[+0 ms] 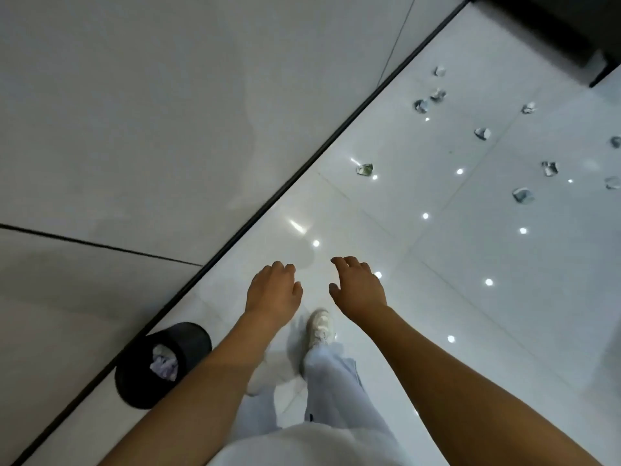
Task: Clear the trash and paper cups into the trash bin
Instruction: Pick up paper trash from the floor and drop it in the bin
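Note:
A black round trash bin (pixel 188 341) stands on the floor at the lower left, against the wall, with crumpled paper (pixel 164 362) inside. Several crumpled bits of trash lie scattered on the glossy white floor at the upper right, the nearest one (pixel 365 169) by the wall's base and another (pixel 523 195) farther right. My left hand (pixel 273 290) and my right hand (pixel 359 286) are held out in front of me, side by side, fingers loosely bent and holding nothing. Both hands are far from the trash.
A grey panelled wall (pixel 168 112) runs diagonally along the left, with a dark strip at its base. A dark piece of furniture (pixel 554 31) sits at the top right. My leg and white shoe (pixel 321 327) are below my hands. Ceiling lights reflect on the tiles.

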A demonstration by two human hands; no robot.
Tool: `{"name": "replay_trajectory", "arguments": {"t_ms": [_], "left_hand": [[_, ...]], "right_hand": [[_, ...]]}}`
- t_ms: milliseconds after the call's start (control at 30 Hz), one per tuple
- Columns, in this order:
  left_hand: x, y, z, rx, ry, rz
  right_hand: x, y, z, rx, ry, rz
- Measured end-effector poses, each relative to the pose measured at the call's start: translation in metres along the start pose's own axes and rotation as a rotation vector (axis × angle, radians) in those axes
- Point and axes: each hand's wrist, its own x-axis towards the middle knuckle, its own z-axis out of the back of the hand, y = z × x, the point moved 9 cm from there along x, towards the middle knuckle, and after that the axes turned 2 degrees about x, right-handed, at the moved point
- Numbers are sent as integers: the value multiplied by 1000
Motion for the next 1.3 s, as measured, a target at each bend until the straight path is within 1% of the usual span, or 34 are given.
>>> {"name": "replay_trajectory", "arguments": {"t_ms": [100, 233, 500, 733, 867, 1000, 1167, 1300], "left_hand": [[37, -55, 13, 6, 10, -58], [77, -108, 25, 36, 37, -123], [176, -168, 55, 83, 100, -188], [317, -223, 96, 153, 121, -263], [385, -244, 118, 153, 138, -258], [431, -261, 127, 182, 184, -253], [484, -283, 129, 169, 206, -232], [534, -294, 119, 143, 217, -166]], "right_hand": [[13, -51, 31, 64, -27, -73], [30, -103, 59, 135, -46, -155], [94, -165, 114, 257, -71, -267], [202, -211, 180, 346, -118, -357], [253, -232, 208, 401, -109, -384], [286, -255, 226, 447, -87, -415], [332, -291, 243, 463, -55, -421], [381, -320, 248, 464, -10, -397]]}}
